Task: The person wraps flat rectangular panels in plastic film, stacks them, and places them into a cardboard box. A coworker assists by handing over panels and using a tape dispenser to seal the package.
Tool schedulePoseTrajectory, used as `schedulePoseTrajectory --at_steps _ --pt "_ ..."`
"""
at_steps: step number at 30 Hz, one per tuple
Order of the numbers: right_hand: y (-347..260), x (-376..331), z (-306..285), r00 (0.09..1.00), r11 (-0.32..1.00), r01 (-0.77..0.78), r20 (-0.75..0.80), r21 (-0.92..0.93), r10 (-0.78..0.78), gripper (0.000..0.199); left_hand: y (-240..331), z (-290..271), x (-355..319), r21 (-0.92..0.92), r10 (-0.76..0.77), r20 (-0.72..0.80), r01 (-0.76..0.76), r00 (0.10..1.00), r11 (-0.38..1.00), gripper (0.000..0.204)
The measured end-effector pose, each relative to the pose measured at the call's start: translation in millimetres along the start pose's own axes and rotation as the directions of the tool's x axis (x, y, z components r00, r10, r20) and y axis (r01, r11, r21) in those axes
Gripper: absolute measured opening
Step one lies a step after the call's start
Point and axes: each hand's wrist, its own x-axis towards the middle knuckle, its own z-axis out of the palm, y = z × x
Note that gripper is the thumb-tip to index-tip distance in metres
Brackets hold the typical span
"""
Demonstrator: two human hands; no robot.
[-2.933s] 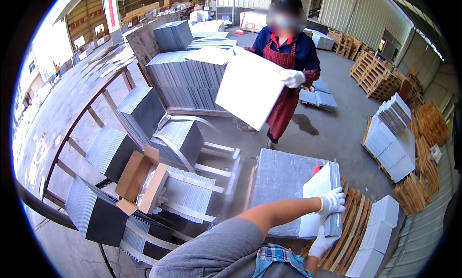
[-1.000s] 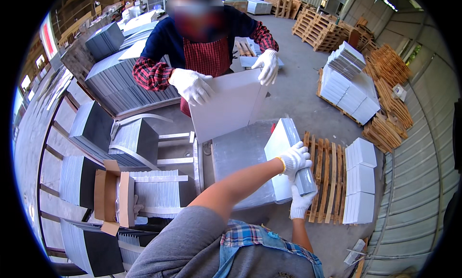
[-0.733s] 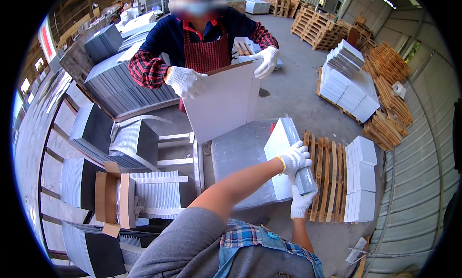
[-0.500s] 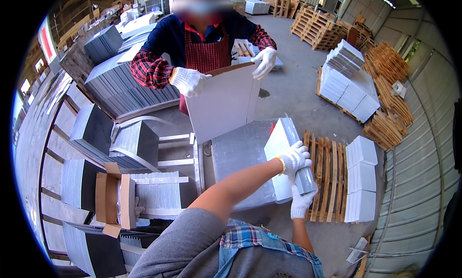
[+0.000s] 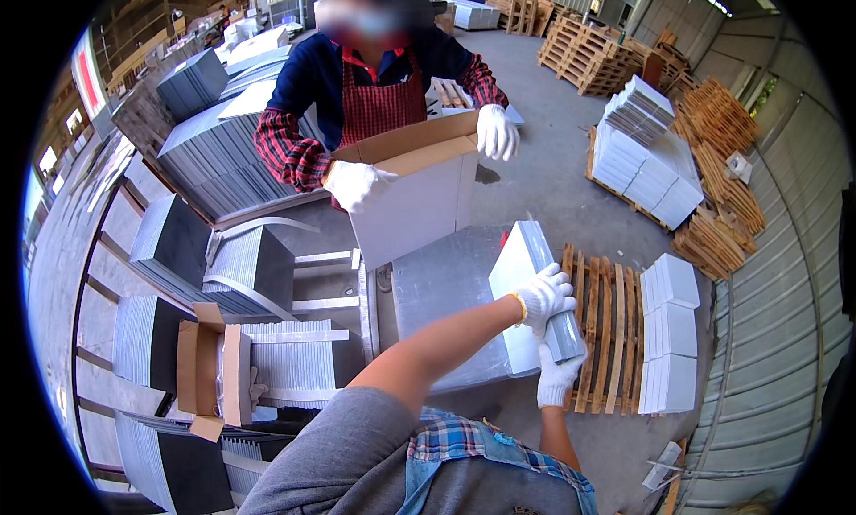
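Observation:
A flat white carton stands on edge at the right side of a grey tabletop, with a shiny grey strip along part of its narrow upper side. My gloved left hand reaches across and closes over that upper side. Lower down, my gloved right hand grips the carton's near end; some of its fingers are hidden. Across the table, a co-worker in a red checked apron holds a larger white carton upright, its top flaps spread and brown inside showing.
A wooden pallet lies right of the table, with white cartons stacked on its far right side. To the left, a metal rack holds grey slabs and an opened brown box. More stacked cartons stand farther back.
The co-worker's carton has tipped so its open top and brown inside now show, and the co-worker's hands have shifted on its rim. My hands and the carton they hold have barely moved.

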Motion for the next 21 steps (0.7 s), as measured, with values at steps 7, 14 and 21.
schedulePoseTrajectory --at_steps 7,14,21 --pt "0 1 0 1.0 1.0 0.01 0.004 0.027 -0.01 0.092 1 0 1 0.003 -0.004 0.003 0.004 1.0 1.0 0.079" --pt "-11 -2 -1 1.0 0.998 0.001 0.017 0.059 -0.002 0.092 -1 2 2 -0.011 -0.001 0.024 0.001 1.0 1.0 0.081" --pt "9 2 0 1.0 0.998 0.023 0.008 0.051 -0.024 0.091 2 -4 0 -0.006 0.0 0.017 0.0 1.0 1.0 0.079"
